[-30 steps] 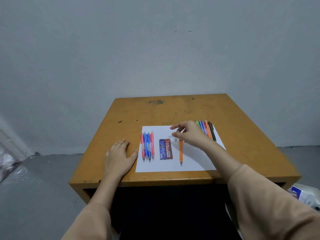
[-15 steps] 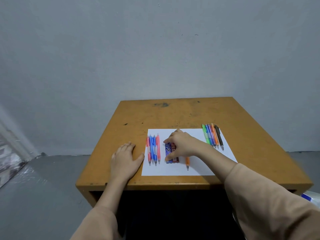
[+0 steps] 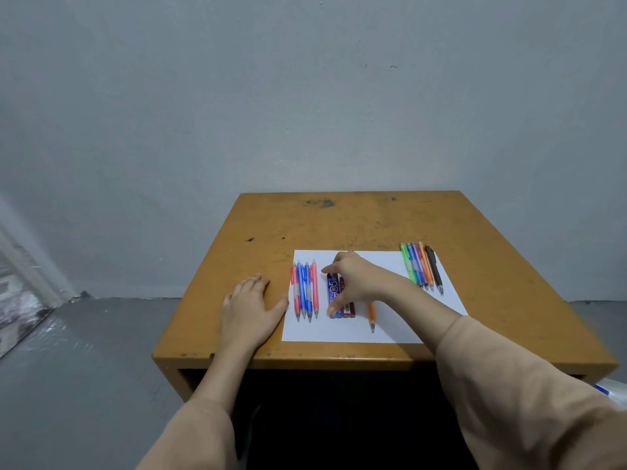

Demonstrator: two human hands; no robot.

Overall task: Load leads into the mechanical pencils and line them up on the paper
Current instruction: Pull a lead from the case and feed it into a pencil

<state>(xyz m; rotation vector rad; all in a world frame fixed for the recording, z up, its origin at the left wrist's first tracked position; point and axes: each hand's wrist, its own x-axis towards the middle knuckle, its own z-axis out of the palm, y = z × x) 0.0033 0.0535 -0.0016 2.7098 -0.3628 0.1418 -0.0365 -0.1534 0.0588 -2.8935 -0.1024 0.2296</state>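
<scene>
Head view: right hand on the blue lead case

Head view looks down on an orange-brown table (image 3: 339, 225) set against a grey wall (image 3: 305, 96). A white sheet of paper (image 3: 380, 266) lies on the near half of it.

At the paper's left edge, four pencils (image 3: 305, 290), red, blue, blue and red, lie side by side with their tips toward the person. Just to their right are a blue lead case (image 3: 333, 289) and a red lead case (image 3: 349, 310), touching along their long sides. One orange pencil (image 3: 372, 312) lies alone to the right of the cases, partly under the forearm. Five pencils (image 3: 420, 266), green, blue, purple, orange and black, lie close together at the paper's far right corner.

The left hand (image 3: 249, 307) rests flat on the table, fingers together and the thumb spread toward the paper's left edge. The right hand (image 3: 356, 283) arches over the cases and pinches the blue lead case lengthwise, forefinger at its far end, thumb at its near end. The case lies on the paper.
</scene>
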